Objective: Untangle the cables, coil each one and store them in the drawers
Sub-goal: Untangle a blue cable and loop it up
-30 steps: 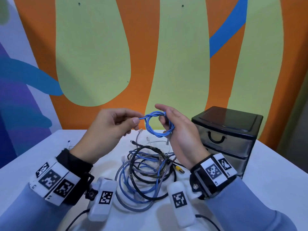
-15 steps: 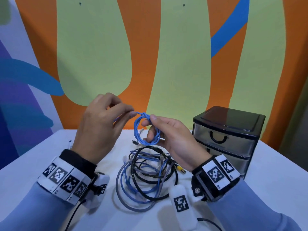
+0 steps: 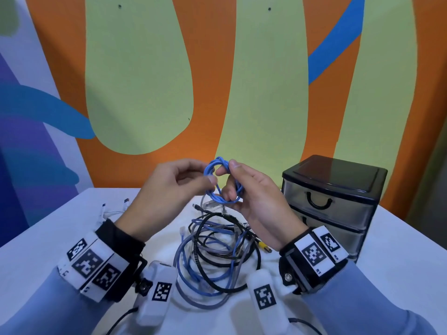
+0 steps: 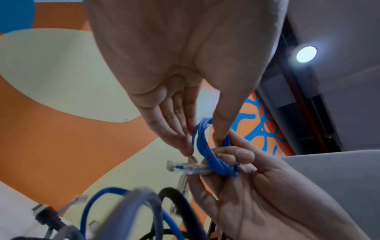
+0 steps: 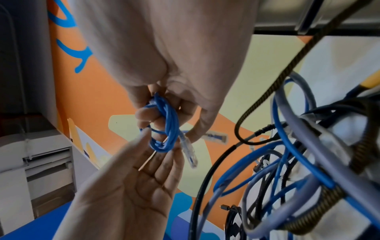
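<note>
I see both hands raised above the white table (image 3: 399,250), sharing one small coil of thin blue network cable (image 3: 223,182). Right hand (image 3: 256,197): thumb and curled fingers clamped round the coil's bundled loops. Left hand (image 3: 169,194): fingertips pinching the coil's near side; a clear plug (image 4: 186,167) sticks out just below them. Beneath the hands, a tangle of blue, grey and black cables (image 3: 217,250) lies on the table. Black-framed plastic drawer unit (image 3: 331,201) stands to the right, drawers closed.
</note>
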The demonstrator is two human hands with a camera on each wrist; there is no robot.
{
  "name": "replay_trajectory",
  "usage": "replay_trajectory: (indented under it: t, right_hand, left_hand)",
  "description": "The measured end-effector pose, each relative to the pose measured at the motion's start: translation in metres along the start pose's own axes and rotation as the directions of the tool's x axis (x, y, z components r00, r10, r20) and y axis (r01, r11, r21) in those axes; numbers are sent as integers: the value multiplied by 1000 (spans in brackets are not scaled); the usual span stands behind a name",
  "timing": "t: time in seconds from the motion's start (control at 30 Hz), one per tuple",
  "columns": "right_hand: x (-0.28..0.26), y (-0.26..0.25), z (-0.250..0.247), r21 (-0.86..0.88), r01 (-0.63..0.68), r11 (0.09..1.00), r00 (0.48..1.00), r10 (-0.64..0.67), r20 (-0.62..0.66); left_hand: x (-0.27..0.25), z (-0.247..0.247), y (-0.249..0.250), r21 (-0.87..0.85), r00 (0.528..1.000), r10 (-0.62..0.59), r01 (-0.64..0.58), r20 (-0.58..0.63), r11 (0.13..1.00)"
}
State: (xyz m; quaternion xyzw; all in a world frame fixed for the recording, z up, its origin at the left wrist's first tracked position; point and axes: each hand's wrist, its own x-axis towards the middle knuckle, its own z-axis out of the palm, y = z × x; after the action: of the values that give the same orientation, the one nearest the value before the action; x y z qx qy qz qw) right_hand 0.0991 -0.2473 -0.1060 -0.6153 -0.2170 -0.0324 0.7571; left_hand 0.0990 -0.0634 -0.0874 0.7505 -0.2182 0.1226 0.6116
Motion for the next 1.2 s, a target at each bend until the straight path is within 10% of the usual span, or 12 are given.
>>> replay_trajectory:
  t: [0.17,0.33,0.57,0.87,1.2]
  right_hand:
    - [1,2,0,-65,-29,997,1000,29,-4]
    - [3,0,-2,-46,-56,997,998,55,-31]
    - [2,-7,-5,29,-59,998,998,59,-9]
    - [3,-11,-4,-32,37,999,999,-38,-20]
    - [4,-8,0,-144,226,963,972,-233,-34]
  left_hand:
    - [-2,4,-8,72,997,5,1,-82,997]
    - [-4,8,-4,-201,992,-72,50,-104,978]
    - [-4,15,0,-640,992,-123,93,-3,763]
    - [-6,16,2,-783,982,-141,183,122,595]
    - [-5,2,5,-679,988,-75,145,132,720]
